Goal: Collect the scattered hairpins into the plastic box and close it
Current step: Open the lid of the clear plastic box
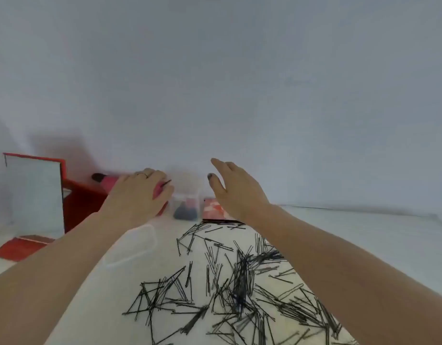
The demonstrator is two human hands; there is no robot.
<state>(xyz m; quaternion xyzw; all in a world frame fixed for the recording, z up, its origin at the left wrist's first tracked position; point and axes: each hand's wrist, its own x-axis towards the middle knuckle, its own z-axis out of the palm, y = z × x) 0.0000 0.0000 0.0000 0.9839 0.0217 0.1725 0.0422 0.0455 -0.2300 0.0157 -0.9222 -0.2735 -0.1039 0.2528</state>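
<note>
Hairpins (240,277) lie scattered over the white desk (389,240) between my two forearms, too many and too tangled for me to count; I see dozens. Their long axes point every way, though the dense cluster near the middle runs mostly away from me.

One clear box (186,205) stands upright at the far edge of the desk, between the two hands, with something dark and pink inside. One clear lid (132,247) lies flat on the desk beside my left forearm, so the box is uncovered.

My left hand (140,192) reaches forward, palm down, its grip clamped on one hairpin (166,183) that sticks out from the fingertips towards the box. A ring sits on one finger.

My right hand (236,190) hovers palm down beyond the box, fingers straight and apart, holding nothing.

One red case (73,195) with a mirror (33,195) stands to the left. One red-patterned card (213,210) lies just right of the box.
</note>
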